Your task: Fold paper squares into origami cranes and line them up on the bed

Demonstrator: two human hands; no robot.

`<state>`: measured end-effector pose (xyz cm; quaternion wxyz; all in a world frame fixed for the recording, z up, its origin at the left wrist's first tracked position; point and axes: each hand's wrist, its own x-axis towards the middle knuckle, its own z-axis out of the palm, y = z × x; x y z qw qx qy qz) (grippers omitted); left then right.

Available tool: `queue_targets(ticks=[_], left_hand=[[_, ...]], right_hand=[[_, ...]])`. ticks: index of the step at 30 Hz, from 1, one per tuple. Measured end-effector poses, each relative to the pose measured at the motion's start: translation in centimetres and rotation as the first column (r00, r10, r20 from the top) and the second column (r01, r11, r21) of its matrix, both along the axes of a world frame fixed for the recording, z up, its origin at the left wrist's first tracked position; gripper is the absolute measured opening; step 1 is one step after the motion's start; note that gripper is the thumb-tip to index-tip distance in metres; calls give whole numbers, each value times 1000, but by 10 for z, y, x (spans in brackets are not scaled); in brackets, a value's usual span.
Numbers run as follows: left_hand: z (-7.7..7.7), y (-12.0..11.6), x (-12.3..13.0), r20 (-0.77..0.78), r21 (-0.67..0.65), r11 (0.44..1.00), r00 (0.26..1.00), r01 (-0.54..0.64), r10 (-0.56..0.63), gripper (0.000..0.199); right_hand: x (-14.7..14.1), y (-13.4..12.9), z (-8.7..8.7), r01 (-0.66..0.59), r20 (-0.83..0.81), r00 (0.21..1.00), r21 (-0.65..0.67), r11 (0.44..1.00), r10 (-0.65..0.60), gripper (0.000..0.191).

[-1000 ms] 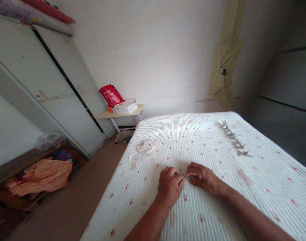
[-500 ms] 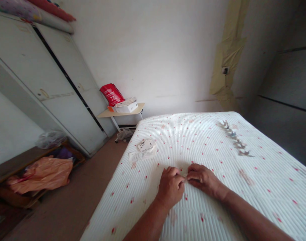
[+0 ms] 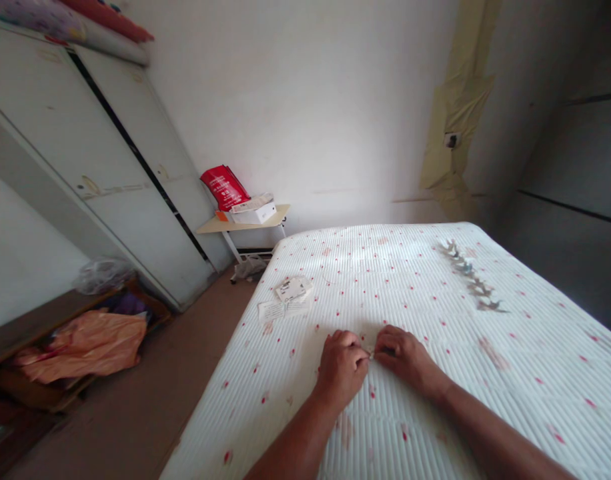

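So both hands are down low over the bed (image 3: 365,443), fingertips almost meeting. The left hand (image 3: 341,370) has its thumb and fingers pinched in narrow, and the right hand (image 3: 408,360) is pinched in from the other side. Between them is a small pale piece (image 3: 371,354), gripped from both ends as far as I can see. It's tiny and mostly covered by fingers, so can't tell what it actually is.

Ahead and left of the hands there are some paper slips (image 3: 292,288) lying on the bed, with a printed strip (image 3: 280,311) just on the near side. Ahead and off to the right, well apart from the hands, is a slanting row of greyish folded shapes (image 3: 480,289), kinda bird-like. Way past the left hand, a little worktop (image 3: 218,228) holds a red bag (image 3: 225,188) and a white box (image 3: 255,214).
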<state>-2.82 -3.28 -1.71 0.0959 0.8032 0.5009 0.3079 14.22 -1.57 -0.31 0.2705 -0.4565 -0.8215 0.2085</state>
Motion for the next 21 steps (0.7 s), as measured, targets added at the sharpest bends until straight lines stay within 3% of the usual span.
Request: queue_targets(ticks=[14, 21], left_hand=[[-1, 1, 1, 53, -27, 999, 998, -28, 29, 11], [0, 0, -1, 90, -36, 999, 996, -18, 21, 16]], right_hand=[[-8, 0, -7, 139, 167, 976, 33, 990, -142, 18], [-8, 0, -12, 135, 193, 971, 59, 989, -144, 17]])
